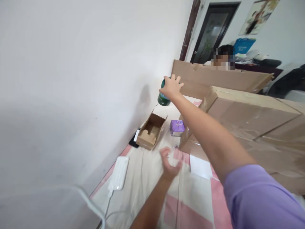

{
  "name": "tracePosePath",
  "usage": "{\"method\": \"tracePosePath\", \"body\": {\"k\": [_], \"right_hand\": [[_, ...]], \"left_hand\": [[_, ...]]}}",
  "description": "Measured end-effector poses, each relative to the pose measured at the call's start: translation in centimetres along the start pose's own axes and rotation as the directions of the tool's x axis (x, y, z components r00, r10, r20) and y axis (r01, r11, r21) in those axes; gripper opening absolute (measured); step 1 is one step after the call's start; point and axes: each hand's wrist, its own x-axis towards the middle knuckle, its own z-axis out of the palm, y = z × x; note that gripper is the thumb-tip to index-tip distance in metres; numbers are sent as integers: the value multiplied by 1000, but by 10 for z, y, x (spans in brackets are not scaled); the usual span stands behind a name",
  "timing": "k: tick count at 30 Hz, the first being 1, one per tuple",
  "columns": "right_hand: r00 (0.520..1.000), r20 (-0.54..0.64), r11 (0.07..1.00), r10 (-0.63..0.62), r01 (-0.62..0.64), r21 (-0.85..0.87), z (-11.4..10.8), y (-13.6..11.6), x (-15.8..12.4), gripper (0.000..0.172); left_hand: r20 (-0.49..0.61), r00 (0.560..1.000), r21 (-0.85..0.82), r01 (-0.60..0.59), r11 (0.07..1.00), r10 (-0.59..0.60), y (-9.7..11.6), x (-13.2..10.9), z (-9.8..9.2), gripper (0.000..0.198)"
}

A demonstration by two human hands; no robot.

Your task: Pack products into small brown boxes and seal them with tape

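My right hand (172,86) reaches far forward and grips a dark green can (163,98) near the white wall, holding it above the table. My left hand (169,164) hovers lower over the pink-and-white tablecloth (190,206), its fingers curled around something small and clear that I cannot make out. An open small cardboard box (151,133) lies below the can, and a purple tissue pack (177,127) sits beside it.
A large taped cardboard box (250,127) fills the right side. A cardboard sheet (214,78) stands behind it, with another person seated beyond. A white power strip (118,173) with cable lies at the left, and a white paper (200,167) near the box.
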Motion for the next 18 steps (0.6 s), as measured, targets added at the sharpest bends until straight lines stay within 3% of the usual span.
{"method": "tracePosePath", "body": {"k": [2,3,4,5,7,10,13,16,18], "right_hand": [[995,-55,987,-84,90,134,-33,1,-24,71],[988,-101,970,-115,133,203,-50,6,-40,78],[977,-158,947,-140,179,267,-66,14,-58,84],[962,-224,919,-157,225,323,-81,24,-81,88],[926,-344,863,-154,295,410,-105,48,-135,92],[908,-419,785,-8,265,560,-115,79,-233,83],[930,-344,748,130,136,649,-103,97,-327,75],[967,-237,837,95,52,545,-95,107,-400,76],[981,-194,914,-8,85,396,-98,116,-433,67]], "left_hand": [[-245,965,114,-64,991,90,5,0,-45,91],[-405,884,288,-121,950,235,7,2,-67,101],[-485,795,451,-129,883,364,9,5,-86,116],[-474,768,563,-114,819,432,10,10,-101,127],[-439,785,599,-108,794,438,11,20,-118,130],[-466,782,597,-68,799,415,13,31,-118,136],[-460,780,627,-53,778,425,21,39,-107,134],[-416,790,678,-60,733,450,31,48,-96,130],[-423,772,703,-51,709,475,37,49,-89,130]]}}
